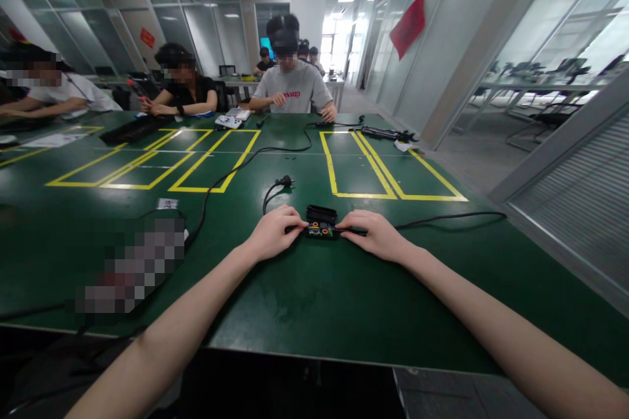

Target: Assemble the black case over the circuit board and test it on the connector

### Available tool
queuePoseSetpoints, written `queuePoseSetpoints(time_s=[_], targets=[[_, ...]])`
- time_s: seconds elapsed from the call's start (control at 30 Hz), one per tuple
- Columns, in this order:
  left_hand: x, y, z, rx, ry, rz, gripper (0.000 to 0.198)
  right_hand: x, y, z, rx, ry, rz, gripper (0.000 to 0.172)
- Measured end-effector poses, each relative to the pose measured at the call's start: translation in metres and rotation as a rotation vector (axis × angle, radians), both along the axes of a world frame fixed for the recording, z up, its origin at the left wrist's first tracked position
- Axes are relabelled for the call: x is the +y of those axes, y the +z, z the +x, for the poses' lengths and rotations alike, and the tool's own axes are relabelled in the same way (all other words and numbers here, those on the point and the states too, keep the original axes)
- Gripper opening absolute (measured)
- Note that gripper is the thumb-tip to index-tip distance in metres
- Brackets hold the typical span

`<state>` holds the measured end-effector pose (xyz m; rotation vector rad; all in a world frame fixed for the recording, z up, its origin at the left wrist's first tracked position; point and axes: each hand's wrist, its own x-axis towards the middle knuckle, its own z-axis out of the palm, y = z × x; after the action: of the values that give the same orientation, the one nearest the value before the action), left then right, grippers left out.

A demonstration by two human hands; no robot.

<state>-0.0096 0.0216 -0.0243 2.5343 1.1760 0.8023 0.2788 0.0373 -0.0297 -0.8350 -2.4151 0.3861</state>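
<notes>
A small black power adapter (322,236) lies opened on the green table in front of me, its circuit board and copper-coloured coils showing. Its black lid (322,213) stands up behind the lower half. My left hand (278,230) pinches at the adapter's left end, where the cord comes in. Thumb and fingers of my right hand (372,232) are closed on the black cable (358,231) at the right end. Behind my left hand, a short cord ends in a black plug (285,181). The exact fingertip contact is too small to make out.
A pixelated object (135,268) lies at left on the green table (275,314), beside a long black cord (216,184). Yellow tape outlines (393,196) mark the far half. Across sits a person (293,85); a black tool (381,134) lies at far right. Others sit left.
</notes>
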Motion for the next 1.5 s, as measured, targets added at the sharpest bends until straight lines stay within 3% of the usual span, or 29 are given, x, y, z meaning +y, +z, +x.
queuePoseSetpoints(time_s=[0.13,0.23,0.33,0.4,0.47,0.57,0.8,0.93,1.33,1.5], targets=[[0.001,-0.002,0.002,0.014,-0.001,0.015,0.019,-0.001,0.003,-0.003,-0.011,0.038,0.006,0.021],[0.001,-0.004,0.002,0.001,0.005,0.022,0.018,-0.002,0.001,-0.008,0.024,0.019,-0.019,0.015],[0.002,-0.006,0.002,-0.005,0.038,-0.029,0.023,0.002,-0.005,-0.014,0.095,-0.195,-0.028,0.014],[0.003,-0.006,0.004,0.018,0.087,-0.071,0.038,0.008,-0.009,-0.018,0.11,-0.385,-0.007,0.017],[0.004,-0.007,0.006,0.075,0.12,-0.1,0.052,0.013,-0.014,-0.021,0.083,-0.469,0.0,0.021],[0.002,-0.006,0.01,0.135,0.119,-0.118,0.06,0.018,-0.018,-0.022,0.061,-0.452,-0.052,0.024],[-0.001,-0.005,0.01,-0.039,0.076,-0.098,0.036,0.015,-0.018,-0.025,0.34,-0.309,-0.293,0.019],[-0.002,-0.004,0.01,-0.202,0.01,-0.147,0.052,0.015,-0.019,-0.027,0.521,-0.269,-0.417,0.023],[-0.002,-0.007,0.013,-0.367,-0.014,-0.289,0.082,0.006,-0.015,-0.027,0.554,-0.248,-0.453,0.029],[-0.001,-0.009,0.012,-0.345,-0.013,-0.285,0.083,0.006,-0.016,-0.026,0.56,-0.272,-0.424,0.028]])
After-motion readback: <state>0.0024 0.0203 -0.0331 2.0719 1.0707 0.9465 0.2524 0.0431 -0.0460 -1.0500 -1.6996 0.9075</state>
